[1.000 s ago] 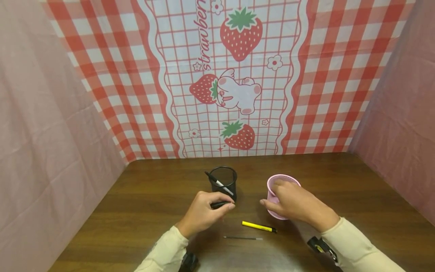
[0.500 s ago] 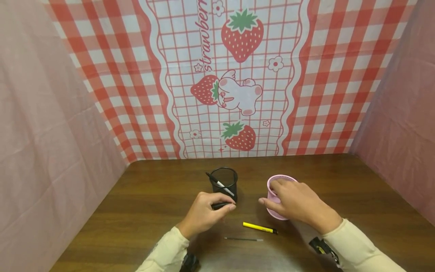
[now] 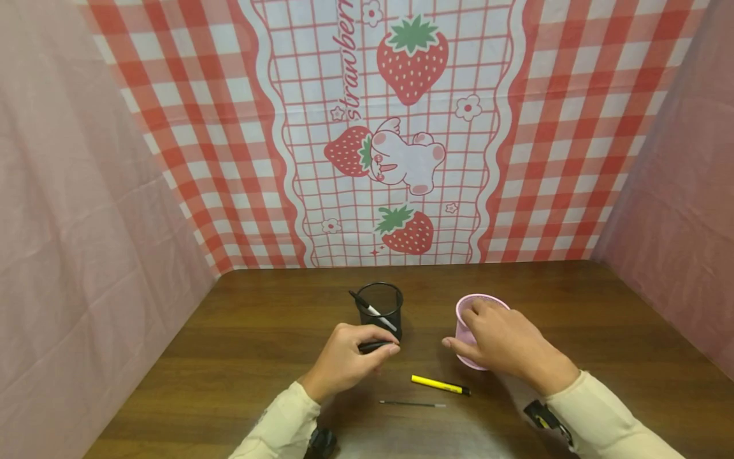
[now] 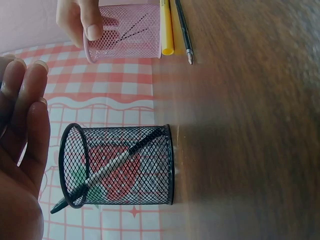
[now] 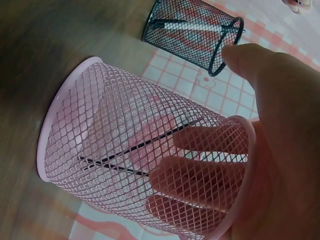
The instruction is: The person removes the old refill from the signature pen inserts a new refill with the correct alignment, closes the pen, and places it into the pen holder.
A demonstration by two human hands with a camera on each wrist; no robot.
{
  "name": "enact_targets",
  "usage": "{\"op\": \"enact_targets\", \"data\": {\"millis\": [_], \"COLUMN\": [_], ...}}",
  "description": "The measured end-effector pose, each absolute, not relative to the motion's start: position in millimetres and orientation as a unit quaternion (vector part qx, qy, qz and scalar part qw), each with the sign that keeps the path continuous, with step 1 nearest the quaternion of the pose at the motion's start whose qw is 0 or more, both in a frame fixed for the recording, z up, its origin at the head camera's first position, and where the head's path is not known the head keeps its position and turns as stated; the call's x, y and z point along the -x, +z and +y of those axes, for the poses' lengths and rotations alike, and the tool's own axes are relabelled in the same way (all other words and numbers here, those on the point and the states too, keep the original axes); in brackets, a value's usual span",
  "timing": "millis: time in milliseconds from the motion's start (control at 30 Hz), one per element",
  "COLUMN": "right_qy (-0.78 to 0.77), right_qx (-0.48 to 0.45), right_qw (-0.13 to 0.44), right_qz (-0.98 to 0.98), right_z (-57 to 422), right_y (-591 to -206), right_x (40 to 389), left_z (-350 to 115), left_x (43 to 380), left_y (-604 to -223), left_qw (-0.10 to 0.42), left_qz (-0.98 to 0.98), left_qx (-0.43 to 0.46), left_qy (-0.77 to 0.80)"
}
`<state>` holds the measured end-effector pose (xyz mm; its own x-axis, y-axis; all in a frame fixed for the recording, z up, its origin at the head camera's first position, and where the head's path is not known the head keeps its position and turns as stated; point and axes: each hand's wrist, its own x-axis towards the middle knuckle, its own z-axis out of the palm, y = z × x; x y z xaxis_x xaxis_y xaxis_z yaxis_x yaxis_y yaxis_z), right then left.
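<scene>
Barely anything had changed in the head view: low centre-left of the frame, the left hand [image 3: 346, 357] pinched a small black piece [image 3: 371, 347] as half a second earlier; at lower right the right hand [image 3: 510, 344] had its fingers in the upright pink cup [image 3: 463, 333], above the yellow marker [image 3: 440, 385] and thin refill [image 3: 411, 403] on the worktop [image 3: 229, 357]. In the left wrist view, the black cup [image 4: 171, 165] stood low centre, a pen [image 4: 107, 169] leaning in it. The right wrist view showed those fingers straight, thumb apart outside, near two dark sticks [image 5: 137, 146]; contact was unclear, so the work seemed little advanced.
</scene>
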<state>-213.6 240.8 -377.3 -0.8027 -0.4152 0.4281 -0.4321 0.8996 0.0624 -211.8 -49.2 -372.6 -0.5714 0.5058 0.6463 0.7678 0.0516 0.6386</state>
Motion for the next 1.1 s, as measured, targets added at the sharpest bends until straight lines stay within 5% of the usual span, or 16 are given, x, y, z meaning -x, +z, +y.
{"op": "enact_targets", "data": {"millis": [1100], "right_qy": [-0.089], "right_qx": [-0.185], "right_qw": [0.256], "right_qz": [-0.945], "right_z": [242.7], "right_y": [-375.1], "right_x": [213.5], "left_z": [-47.9], "left_x": [212.1], "left_y": [-373.7], "left_qw": [0.132], "left_qz": [-0.714], "left_qx": [0.455], "left_qy": [-0.516]}}
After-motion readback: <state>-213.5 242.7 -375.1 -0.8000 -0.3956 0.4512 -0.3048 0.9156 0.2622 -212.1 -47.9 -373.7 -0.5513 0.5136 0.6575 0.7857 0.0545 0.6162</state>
